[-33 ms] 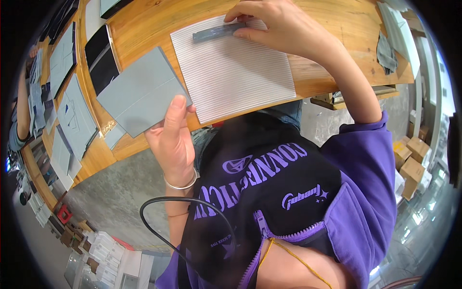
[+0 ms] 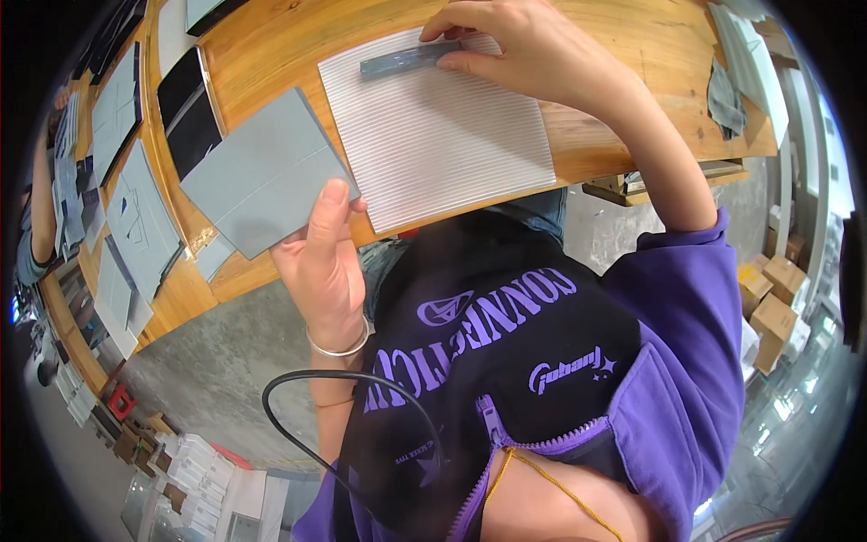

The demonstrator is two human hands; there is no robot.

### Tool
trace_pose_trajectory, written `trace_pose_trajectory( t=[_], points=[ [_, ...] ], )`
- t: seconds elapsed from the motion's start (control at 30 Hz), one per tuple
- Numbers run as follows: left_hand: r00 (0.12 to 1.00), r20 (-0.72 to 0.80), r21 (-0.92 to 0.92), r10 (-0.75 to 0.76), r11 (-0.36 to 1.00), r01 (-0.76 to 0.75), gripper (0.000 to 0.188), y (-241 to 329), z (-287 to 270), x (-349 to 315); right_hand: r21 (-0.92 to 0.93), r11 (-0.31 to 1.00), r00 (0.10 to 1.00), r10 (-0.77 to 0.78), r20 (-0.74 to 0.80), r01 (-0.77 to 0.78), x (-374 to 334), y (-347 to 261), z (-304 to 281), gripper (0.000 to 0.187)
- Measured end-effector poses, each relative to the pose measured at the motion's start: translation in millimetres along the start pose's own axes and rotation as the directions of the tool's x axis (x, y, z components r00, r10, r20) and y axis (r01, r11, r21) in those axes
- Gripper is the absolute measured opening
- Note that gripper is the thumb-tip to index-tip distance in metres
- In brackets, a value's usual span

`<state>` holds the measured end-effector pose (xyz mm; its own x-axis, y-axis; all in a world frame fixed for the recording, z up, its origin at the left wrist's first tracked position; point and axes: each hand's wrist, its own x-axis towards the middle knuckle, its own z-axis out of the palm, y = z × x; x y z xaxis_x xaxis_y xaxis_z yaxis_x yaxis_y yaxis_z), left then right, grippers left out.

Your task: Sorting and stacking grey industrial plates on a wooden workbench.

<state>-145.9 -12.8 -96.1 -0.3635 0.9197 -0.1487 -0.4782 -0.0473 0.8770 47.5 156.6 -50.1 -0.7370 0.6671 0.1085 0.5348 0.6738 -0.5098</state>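
My left hand [image 2: 325,262] grips a flat grey panel [image 2: 257,172] by its near right corner, thumb on top. A thin pale line crosses the panel's face. Just right of it, a white ribbed sheet [image 2: 452,135] lies at the table's front edge. On the sheet's far part rests a narrow grey-blue strip [image 2: 397,62] with a shiny surface. Its right end is pinched between the thumb and fingers of my right hand [image 2: 506,41].
The wooden table [image 2: 623,135] carries a black panel [image 2: 188,108] and several drawn-on sheets [image 2: 140,217] at left. A grey cloth [image 2: 725,99] lies at the right end. Another person's arm [image 2: 42,194] shows far left. A black cable [image 2: 271,397] loops before my left forearm.
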Motion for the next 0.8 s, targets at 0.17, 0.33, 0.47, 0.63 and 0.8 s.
trace_pose_trajectory(
  t=[0.17,0.33,0.47,0.63,0.8],
  points=[
    [1.0,-0.021,0.009,-0.013,1.0,0.014,0.024,1.7,1.6,0.5,0.042,0.998,0.999,-0.039,-0.027,0.04,2.5,5.3,1.2,0.023],
    [0.998,-0.058,0.038,-0.006,0.999,0.008,0.014,2.2,7.7,-3.0,0.235,0.964,0.987,0.146,-0.062,-0.127,-12.6,-21.6,-9.9,0.021],
    [0.999,0.037,0.011,-0.007,1.0,0.006,0.017,3.5,10.0,-6.7,0.605,0.795,0.973,0.102,-0.205,0.045,-40.5,-43.7,38.2,0.026],
    [0.997,0.064,-0.005,0.033,0.999,-0.033,0.028,-2.5,13.6,-10.6,0.887,0.461,0.969,0.227,-0.098,-0.018,-48.1,-69.6,67.5,0.027],
    [0.99,0.142,-0.047,0.016,0.999,-0.009,0.03,-5.0,13.8,-11.1,0.964,0.197,0.929,0.356,0.101,-0.18,-51.4,-72.4,70.3,0.021]
  ],
)
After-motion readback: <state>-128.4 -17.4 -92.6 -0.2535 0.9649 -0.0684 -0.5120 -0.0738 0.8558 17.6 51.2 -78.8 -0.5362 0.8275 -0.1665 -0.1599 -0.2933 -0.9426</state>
